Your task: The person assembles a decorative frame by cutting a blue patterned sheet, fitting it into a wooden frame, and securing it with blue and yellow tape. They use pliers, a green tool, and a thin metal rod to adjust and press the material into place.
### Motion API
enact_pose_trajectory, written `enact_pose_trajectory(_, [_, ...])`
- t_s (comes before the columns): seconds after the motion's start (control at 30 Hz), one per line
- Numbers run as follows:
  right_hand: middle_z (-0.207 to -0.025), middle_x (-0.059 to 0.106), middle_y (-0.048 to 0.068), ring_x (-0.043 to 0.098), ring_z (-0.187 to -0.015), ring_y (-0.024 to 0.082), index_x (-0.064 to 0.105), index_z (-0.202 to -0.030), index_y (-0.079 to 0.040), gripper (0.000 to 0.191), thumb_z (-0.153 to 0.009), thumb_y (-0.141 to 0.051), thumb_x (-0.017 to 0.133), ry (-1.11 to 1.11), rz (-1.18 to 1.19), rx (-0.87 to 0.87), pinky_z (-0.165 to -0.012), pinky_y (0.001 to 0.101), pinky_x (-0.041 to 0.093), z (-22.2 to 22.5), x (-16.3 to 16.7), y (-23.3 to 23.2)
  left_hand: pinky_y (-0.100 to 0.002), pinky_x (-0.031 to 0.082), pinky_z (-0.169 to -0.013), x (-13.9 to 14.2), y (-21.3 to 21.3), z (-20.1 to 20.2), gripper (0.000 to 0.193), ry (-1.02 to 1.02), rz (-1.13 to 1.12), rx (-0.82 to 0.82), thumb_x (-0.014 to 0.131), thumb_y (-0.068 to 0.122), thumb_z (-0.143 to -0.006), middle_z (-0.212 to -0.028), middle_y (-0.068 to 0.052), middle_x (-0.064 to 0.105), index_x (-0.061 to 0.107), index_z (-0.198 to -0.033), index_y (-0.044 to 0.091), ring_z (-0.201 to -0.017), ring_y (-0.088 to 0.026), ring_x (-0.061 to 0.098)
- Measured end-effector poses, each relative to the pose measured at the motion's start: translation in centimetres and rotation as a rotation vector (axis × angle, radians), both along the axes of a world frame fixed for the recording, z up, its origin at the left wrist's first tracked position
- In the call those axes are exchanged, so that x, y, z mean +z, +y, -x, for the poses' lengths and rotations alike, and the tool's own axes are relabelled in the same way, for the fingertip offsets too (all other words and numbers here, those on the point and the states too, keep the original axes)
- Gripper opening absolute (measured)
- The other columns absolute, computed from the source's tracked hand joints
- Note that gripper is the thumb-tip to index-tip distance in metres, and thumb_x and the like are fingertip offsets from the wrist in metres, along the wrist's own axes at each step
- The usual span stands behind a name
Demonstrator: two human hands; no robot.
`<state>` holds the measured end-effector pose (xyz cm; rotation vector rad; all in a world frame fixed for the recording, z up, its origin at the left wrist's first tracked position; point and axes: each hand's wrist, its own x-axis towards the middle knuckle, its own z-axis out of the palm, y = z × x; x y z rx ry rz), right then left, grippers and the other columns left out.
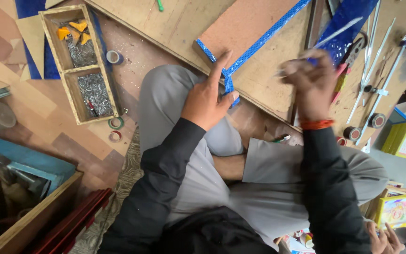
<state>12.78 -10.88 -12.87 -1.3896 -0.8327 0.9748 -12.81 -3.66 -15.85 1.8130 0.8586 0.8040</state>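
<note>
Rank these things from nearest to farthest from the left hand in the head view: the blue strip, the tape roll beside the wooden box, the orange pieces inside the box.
1. blue strip: under left hand fingertips.
2. tape roll: left, beside wooden box.
3. orange pieces: box's upper compartment.

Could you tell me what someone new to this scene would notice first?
The eye goes first to the left hand at the centre, pressing shiny blue tape onto the corner of a brown board. To its right, the right hand, blurred, has its grip on a thin tool I cannot identify. At upper left, a wooden box with two compartments holds small metal fasteners and a few orange pieces.
</note>
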Motion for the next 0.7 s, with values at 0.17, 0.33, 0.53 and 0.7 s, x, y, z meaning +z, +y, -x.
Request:
enact_pose_trajectory(0.17, [-0.108, 0.068, 0.012, 0.073, -0.098, 0.023, 0.044, -0.126, -0.008, 0.039, -0.101, 0.008, 0.068, 0.161, -0.097, 0.055, -0.085, 0.0348, 0.062, 7.2, -1.7, 2.2, -0.049, 0.056, -0.082, 0.6, 0.1, 0.1, 0.094, 0.043, 0.155, -0.028, 0.079, 0.021, -0.09, -0.155, -0.015, 0.053, 0.019, -0.162, 0.022, -0.098, -0.045, 0.069])
enact_pose_trajectory(0.33, [-0.109, 0.069, 0.015, 0.071, -0.099, 0.021, 0.041, -0.127, -0.009, 0.038, -0.105, 0.007, 0.067, 0.103, -0.155, 0.106, -0.087, 0.0321, 0.059, 8.3, -2.6, 2.9, -0.043, 0.06, -0.076, 1.1, 0.3, 0.3, 0.094, 0.022, 0.286, -0.067, 0.079, 0.025, -0.093, -0.143, -0.014, 0.064, 0.018, -0.165, 0.023, -0.078, -0.032, 0.074])
enact_pose_trajectory(0.53, [-0.109, 0.07, 0.015, 0.071, -0.097, 0.021, 0.039, -0.129, -0.008, 0.039, -0.108, 0.007, 0.068, -0.038, -0.198, 0.065, -0.087, 0.0332, 0.06, 5.2, -3.9, 2.7, -0.041, 0.065, -0.076, 1.2, 0.7, 0.9, 0.095, -0.067, 0.401, -0.143, 0.075, 0.021, -0.093, -0.16, -0.018, 0.049, 0.012, -0.165, 0.023, -0.07, -0.028, 0.08])
enact_pose_trajectory(0.7, [-0.108, 0.074, 0.013, 0.074, -0.091, 0.017, 0.044, -0.141, -0.006, 0.046, -0.099, 0.005, 0.06, -0.362, 0.022, -0.021, -0.083, 0.0317, 0.062, 0.8, -0.6, 1.8, -0.046, 0.059, -0.077, 1.8, 0.2, 0.5, 0.12, 0.173, 0.237, -0.144, 0.084, 0.019, -0.078, -0.134, -0.024, 0.059, 0.0, -0.164, 0.02, -0.08, -0.039, 0.072])
